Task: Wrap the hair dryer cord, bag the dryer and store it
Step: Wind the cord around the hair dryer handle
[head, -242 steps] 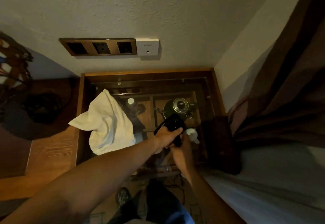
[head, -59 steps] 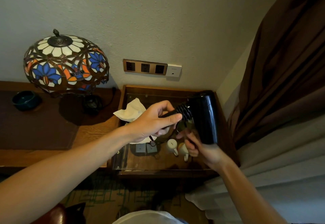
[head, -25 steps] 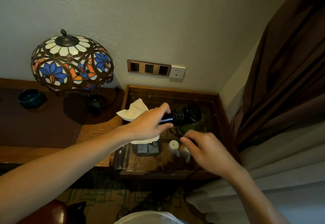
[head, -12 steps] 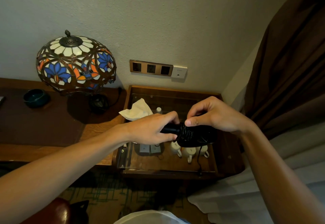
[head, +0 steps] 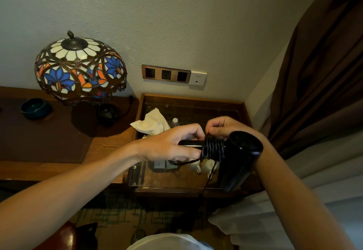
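Observation:
A black hair dryer (head: 238, 157) is held level above the glass-topped side table (head: 192, 97), its barrel pointing down and toward me. My left hand (head: 170, 143) grips the end of its handle. Black cord (head: 213, 149) is coiled in several tight turns around the handle beside the barrel. My right hand (head: 224, 125) sits over the coils and pinches the cord at their top. A loose length of cord hangs down from the coils toward the floor. A crumpled white cloth bag (head: 152, 123) lies on the table's left part.
Under the glass are white cups (head: 205, 166), a small bottle (head: 174, 121) and sachets. A stained-glass lamp (head: 79, 67) and a dark bowl (head: 35, 107) stand on the wooden desk at left. Wall sockets (head: 166, 74) are above the table. A brown curtain (head: 318, 73) and white bedding are at right.
The dryer's barrel has swung down and toward me. My right hand has carried the cord over the handle, adding to the coils. My left hand has kept its grip on the handle.

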